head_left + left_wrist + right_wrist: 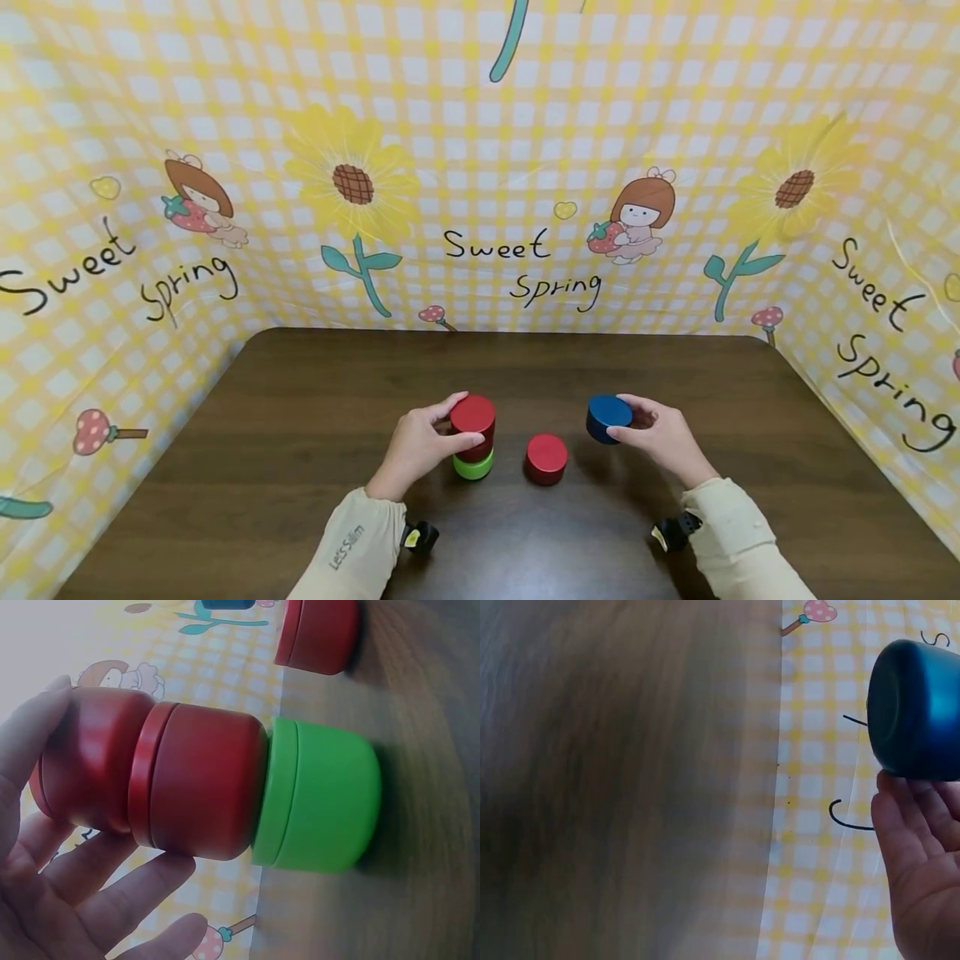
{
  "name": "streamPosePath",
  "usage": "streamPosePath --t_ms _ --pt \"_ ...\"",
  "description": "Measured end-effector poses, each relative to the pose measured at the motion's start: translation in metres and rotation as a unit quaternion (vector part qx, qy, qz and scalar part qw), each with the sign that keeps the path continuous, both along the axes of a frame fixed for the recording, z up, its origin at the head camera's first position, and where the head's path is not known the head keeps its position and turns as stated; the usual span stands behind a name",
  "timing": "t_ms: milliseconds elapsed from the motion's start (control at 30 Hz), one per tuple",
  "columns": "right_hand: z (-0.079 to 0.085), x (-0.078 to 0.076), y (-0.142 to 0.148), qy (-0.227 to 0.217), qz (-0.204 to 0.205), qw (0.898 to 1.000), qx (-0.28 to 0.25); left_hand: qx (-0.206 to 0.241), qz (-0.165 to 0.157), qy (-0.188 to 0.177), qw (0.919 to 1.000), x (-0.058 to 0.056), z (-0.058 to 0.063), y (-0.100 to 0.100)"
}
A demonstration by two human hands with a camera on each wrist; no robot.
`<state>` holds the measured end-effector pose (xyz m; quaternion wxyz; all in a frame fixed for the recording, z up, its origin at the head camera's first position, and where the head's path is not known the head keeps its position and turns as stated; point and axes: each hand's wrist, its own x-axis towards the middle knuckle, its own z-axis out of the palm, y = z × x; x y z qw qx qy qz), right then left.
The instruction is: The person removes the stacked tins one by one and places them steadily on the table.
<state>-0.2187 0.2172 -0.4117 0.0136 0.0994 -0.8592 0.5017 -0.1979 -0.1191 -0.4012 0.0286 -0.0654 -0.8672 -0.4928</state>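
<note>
Three round lidded tins stand in a stack: a green tin (322, 796) at the bottom, a red tin (206, 782) in the middle and another red tin (97, 761) on top. My left hand (420, 443) grips the top tin between thumb and fingers. In the left wrist view the tins touch one another, the top one slightly tilted. To the right, my right hand (663, 435) holds a blue tin (609, 418) by its side, raised above the table. A separate red tin (546, 458) stands on the table between the hands.
The brown wooden table (315, 392) reaches back to a yellow checked cloth (480, 183). That cloth rises behind it and on both sides, printed with flowers and lettering. Each wrist carries a small black camera (422, 537).
</note>
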Motion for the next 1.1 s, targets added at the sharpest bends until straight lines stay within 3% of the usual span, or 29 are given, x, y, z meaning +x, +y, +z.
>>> streamPosePath --t_ms 133,267,367,667,833,1100 --pt "-0.002 -0.005 0.007 -0.008 0.061 0.998 -0.025 0.004 -0.001 -0.002 1.0 -0.002 0.001 0.0" --pt "-0.003 -0.012 0.014 -0.027 0.158 0.985 -0.059 0.018 -0.002 -0.009 0.9998 -0.005 -0.001 0.001" --pt "-0.006 -0.016 0.017 -0.045 0.19 0.98 -0.043 0.026 -0.011 -0.013 0.9995 -0.006 -0.003 0.001" --pt "-0.011 -0.028 0.009 -0.085 0.234 0.968 0.01 0.021 -0.018 -0.006 0.9996 0.001 0.001 0.0" --pt "-0.011 -0.031 0.003 -0.096 0.239 0.966 0.024 0.03 -0.007 -0.021 0.9993 0.002 0.003 0.001" --pt "-0.009 -0.032 -0.001 -0.112 0.235 0.965 0.046 0.029 -0.003 -0.011 0.9995 0.001 0.003 0.002"
